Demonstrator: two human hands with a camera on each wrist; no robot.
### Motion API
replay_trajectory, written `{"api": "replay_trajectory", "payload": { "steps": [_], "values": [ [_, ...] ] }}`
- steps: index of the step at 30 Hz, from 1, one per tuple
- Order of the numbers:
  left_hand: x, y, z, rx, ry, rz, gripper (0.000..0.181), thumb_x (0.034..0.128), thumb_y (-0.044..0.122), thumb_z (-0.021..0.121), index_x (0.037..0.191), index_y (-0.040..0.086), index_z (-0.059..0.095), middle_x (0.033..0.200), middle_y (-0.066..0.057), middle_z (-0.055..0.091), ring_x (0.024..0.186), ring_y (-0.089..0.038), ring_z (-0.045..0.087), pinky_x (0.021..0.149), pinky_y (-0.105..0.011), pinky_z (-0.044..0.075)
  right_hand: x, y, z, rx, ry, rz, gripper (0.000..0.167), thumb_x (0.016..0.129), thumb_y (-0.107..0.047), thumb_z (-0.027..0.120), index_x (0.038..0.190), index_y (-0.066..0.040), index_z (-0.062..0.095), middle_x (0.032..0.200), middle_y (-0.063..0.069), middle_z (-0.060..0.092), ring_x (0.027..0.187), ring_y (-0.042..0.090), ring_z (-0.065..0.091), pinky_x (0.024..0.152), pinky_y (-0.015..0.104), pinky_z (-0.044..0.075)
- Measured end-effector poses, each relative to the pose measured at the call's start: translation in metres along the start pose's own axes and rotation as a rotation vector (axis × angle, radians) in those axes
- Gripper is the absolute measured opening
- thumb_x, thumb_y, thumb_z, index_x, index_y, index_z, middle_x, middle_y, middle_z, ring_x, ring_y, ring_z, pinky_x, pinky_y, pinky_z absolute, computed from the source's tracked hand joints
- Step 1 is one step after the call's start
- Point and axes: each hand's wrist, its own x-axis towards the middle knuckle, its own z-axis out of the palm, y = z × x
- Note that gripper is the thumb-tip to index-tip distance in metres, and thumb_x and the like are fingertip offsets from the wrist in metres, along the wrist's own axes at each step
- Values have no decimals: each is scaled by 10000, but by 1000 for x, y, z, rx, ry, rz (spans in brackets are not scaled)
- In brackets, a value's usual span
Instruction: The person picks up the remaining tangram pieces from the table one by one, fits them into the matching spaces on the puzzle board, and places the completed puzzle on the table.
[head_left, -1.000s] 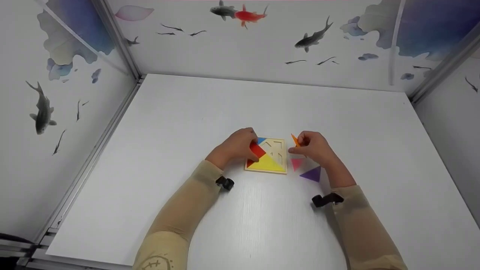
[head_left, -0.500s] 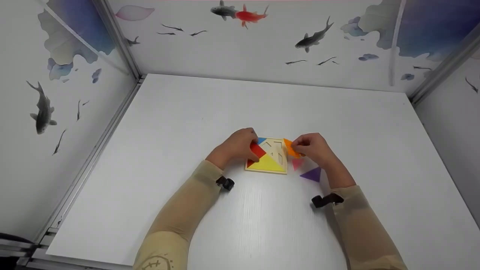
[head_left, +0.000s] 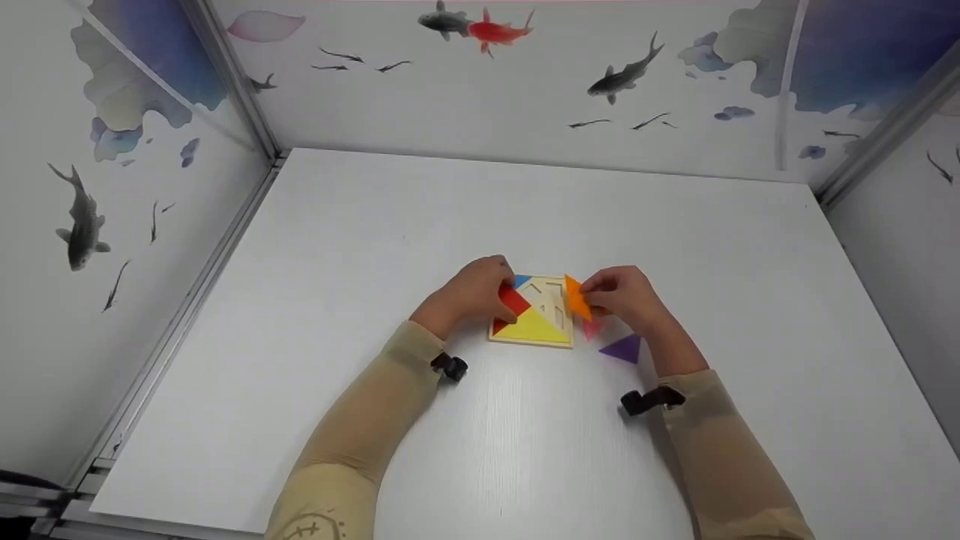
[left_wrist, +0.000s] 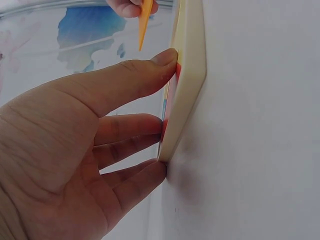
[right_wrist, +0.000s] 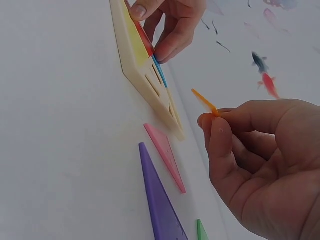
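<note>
A shallow wooden tangram tray [head_left: 551, 307] lies flat on the white table, holding a yellow triangle [head_left: 536, 328], red pieces [head_left: 514, 301] and a blue piece [head_left: 520, 280]. My left hand [head_left: 471, 291] rests on the tray's left side, thumb and fairly straight fingers touching its top and edge, partly covering the red and blue. With thumb and index finger my right hand [head_left: 626, 298] pinches an orange tangram piece [head_left: 577, 298], held tilted above the table by the tray's right edge. Bare recesses show in the tray's upper right.
Beside the tray on the right lie a pink piece [head_left: 590, 331] and a purple triangle [head_left: 622, 349]. The right wrist view also shows the tip of a green piece [right_wrist: 201, 231]. Fish-patterned walls [head_left: 555, 97] bound the table's back and sides.
The right hand has turned the orange piece so its broad face shows, and brought it left to the tray's right edge. My left hand stays on the tray.
</note>
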Motion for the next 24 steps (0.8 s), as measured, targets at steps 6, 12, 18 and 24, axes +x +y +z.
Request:
{"api": "replay_trajectory", "payload": {
  "steps": [6, 12, 18, 24],
  "values": [
    [1, -2, 1, -16, -2, -7, 548, 852, 351, 892, 1296, 101, 689, 1263, -8, 596, 1151, -196, 553, 1100, -346, 523, 1, -1, 2, 22, 10, 14, 186, 1008, -108, 723, 1158, 1, 726, 1197, 185, 704, 928, 232, 701, 821, 244, 631],
    [2, -3, 0, 10, 5, 36, 547, 848, 355, 889, 1283, 73, 711, 1260, -50, 619, 1138, -216, 573, 1078, -346, 526, 3, -2, 6, 20, 15, 29, 149, 1003, -72, 719, 1137, -9, 721, 1180, 174, 716, 937, 221, 711, 824, 250, 636],
    [2, -4, 0, 14, -1, 39, 540, 854, 359, 879, 1276, 69, 708, 1253, -50, 613, 1127, -216, 568, 1071, -348, 524, 3, -3, 10, 3, 11, 52, 141, 1010, -77, 712, 1144, -36, 725, 1222, 171, 708, 996, 259, 699, 843, 257, 634],
    [3, -6, 1, 4, 11, 31, 556, 844, 365, 891, 1287, 83, 708, 1251, -24, 609, 1127, -196, 563, 1089, -345, 526, 3, -3, 13, -32, -4, 48, 152, 1002, -90, 730, 1150, -55, 732, 1211, 163, 713, 1011, 265, 681, 844, 244, 628]
  ]
}}
